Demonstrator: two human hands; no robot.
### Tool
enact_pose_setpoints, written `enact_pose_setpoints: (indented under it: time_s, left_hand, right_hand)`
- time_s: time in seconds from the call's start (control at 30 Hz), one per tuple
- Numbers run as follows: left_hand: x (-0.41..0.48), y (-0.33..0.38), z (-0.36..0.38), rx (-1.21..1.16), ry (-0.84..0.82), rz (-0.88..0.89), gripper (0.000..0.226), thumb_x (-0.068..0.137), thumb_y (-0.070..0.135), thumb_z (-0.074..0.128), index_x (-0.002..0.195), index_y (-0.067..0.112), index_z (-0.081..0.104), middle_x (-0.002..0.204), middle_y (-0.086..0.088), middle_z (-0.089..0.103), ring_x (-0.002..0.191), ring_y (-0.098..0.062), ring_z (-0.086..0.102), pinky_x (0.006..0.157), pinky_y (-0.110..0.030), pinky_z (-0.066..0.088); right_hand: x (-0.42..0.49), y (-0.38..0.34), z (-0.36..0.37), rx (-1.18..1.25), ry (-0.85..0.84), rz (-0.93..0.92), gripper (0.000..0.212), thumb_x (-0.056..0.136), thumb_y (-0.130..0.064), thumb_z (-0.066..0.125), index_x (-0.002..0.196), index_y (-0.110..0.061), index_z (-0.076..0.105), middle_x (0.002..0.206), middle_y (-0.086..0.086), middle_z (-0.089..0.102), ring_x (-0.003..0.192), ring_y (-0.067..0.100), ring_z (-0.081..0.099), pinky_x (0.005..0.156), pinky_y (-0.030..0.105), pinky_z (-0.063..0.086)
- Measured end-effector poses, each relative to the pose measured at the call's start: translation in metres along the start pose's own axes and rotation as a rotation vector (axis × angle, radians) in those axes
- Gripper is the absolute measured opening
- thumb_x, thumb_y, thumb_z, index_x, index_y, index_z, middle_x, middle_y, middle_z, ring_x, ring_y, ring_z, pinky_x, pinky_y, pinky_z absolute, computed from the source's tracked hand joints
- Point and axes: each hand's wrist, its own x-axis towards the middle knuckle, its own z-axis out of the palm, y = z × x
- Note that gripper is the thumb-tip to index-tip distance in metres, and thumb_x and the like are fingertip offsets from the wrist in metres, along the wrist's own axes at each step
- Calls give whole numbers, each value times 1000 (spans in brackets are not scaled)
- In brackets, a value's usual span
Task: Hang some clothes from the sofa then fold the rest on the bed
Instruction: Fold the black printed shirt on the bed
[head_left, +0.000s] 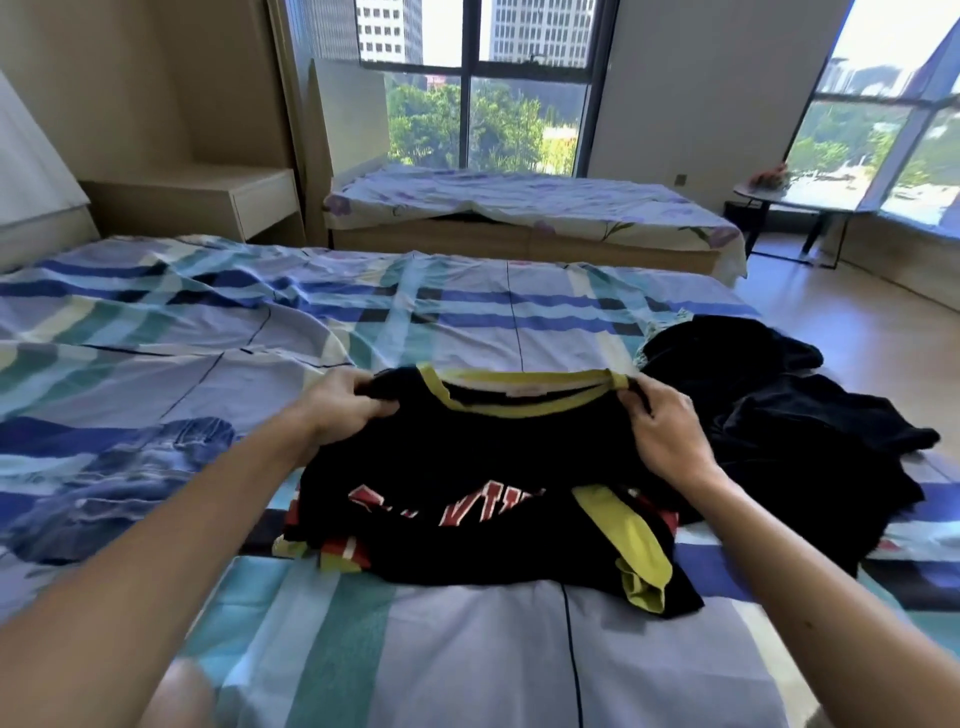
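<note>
A black T-shirt (467, 467) with a yellow collar and red lettering lies crumpled on the bed (363, 322), its neck end raised. My left hand (348, 405) grips the shirt at the left shoulder beside the collar. My right hand (665, 426) pinches the right shoulder at the collar's other end. The collar is stretched between the two hands. A pile of dark clothes (789, 405) lies to the right of the shirt, touching it. Blue jeans (124, 493) lie on the bed under my left forearm.
The bed has a blue, teal and white checked sheet. A second bed (519, 208) with a floral sheet stands behind it by the window. A small round table (779, 197) is at the far right, a wooden nightstand (208, 202) at the far left.
</note>
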Motion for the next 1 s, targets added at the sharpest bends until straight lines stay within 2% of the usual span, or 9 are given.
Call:
enact_pose_setpoints:
  time_s: [0.1, 0.2, 0.3, 0.4, 0.5, 0.67, 0.77, 0.9, 1.0]
  left_hand:
    - [7, 34, -26, -105, 72, 123, 2, 90, 12, 70, 91, 11, 72, 80, -5, 69, 76, -23, 63, 72, -33, 44]
    - [10, 78, -58, -142, 137, 221, 18, 96, 5, 63, 85, 18, 69, 73, 4, 69, 69, -14, 61, 67, -27, 46]
    - [8, 127, -98, -106, 217, 258, 25, 92, -6, 54, 79, 14, 62, 71, -5, 63, 62, -16, 57, 57, -24, 43]
    - [0, 175, -135, -50, 283, 290, 31, 87, -11, 47, 72, 12, 60, 49, 6, 58, 46, -10, 54, 42, -16, 38]
    - [-11, 226, -169, -9, 365, 353, 24, 93, 0, 51, 76, 12, 60, 61, -1, 61, 52, -13, 54, 45, -21, 39]
    - [-33, 309, -231, 41, 514, 549, 24, 91, 40, 59, 78, 20, 63, 82, -9, 66, 77, -24, 60, 74, -38, 45]
    - [-58, 358, -263, 67, 606, 725, 31, 87, 48, 57, 78, 18, 56, 76, -9, 57, 75, -25, 53, 73, -46, 42]
    - [-107, 424, -289, 179, 799, 846, 23, 101, 19, 50, 84, 4, 51, 75, -10, 51, 71, -25, 47, 64, -39, 32]
    - [-123, 461, -312, 192, 899, 897, 21, 102, 21, 47, 92, 4, 54, 81, -10, 54, 82, -33, 55, 67, -37, 35]
  right_hand:
    - [26, -34, -31, 101, 64, 23, 23, 106, -25, 47, 106, -14, 68, 105, 8, 71, 102, 26, 64, 82, 34, 45]
    - [55, -74, -67, 85, -110, -73, 15, 104, -32, 53, 105, -19, 61, 103, 4, 66, 97, 20, 61, 81, 33, 41]
    - [81, -106, -109, -67, -212, -242, 17, 97, -23, 65, 111, -17, 58, 103, 0, 64, 98, 15, 57, 82, 28, 39]
    - [111, -141, -151, -201, -31, -315, 9, 93, -5, 62, 97, -14, 63, 91, -2, 66, 90, 15, 59, 76, 24, 38]
    - [141, -188, -191, -222, 173, -301, 28, 87, 4, 55, 74, -21, 57, 73, -1, 62, 80, 25, 63, 73, 34, 42]
    - [162, -270, -260, -210, 512, -325, 24, 89, -17, 45, 93, -17, 69, 96, 19, 72, 95, 42, 66, 80, 43, 50]
    - [160, -317, -301, -233, 705, -341, 30, 90, -27, 42, 102, -19, 68, 101, 17, 70, 97, 43, 65, 81, 47, 52]
    - [162, -376, -357, -241, 885, -350, 24, 97, -24, 46, 106, -20, 68, 109, 14, 67, 101, 43, 63, 79, 44, 47]
    - [163, -410, -392, -243, 989, -381, 24, 99, -25, 45, 106, -18, 67, 109, 14, 67, 101, 43, 62, 75, 41, 42]
